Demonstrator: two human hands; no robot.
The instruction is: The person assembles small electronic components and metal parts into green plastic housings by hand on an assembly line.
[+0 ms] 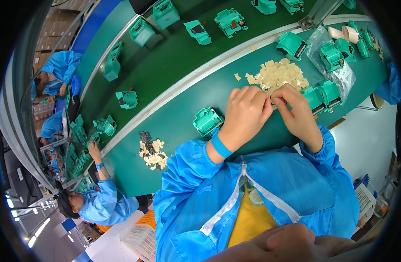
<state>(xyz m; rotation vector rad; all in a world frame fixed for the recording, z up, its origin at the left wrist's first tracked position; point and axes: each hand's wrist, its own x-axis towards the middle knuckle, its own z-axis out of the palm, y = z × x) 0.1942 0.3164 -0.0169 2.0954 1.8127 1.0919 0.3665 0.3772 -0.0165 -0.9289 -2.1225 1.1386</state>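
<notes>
My left hand (pixel 247 114), with a blue band at its wrist, is closed, its thumb and fingers pressed together. Close to its right, my right hand (pixel 294 109) is closed in a pinch, fingertips meeting the left ones. Whatever small thing lies between the fingertips is too hidden to make out. Just beyond both hands spreads a pile of small flat cream pieces (pixel 281 75). A green plastic housing (pixel 207 121) lies left of my left wrist. Two more green housings (pixel 322 97) sit side by side right of my right hand.
A conveyor belt (pixel 165 61) carries several green housings behind a metal rail (pixel 178 85). Mixed black and cream scraps (pixel 152 153) lie on the left of the bench. At the right are a clear plastic bag (pixel 347 81) and more housings. A co-worker (pixel 104 203) reaches toward the belt at left.
</notes>
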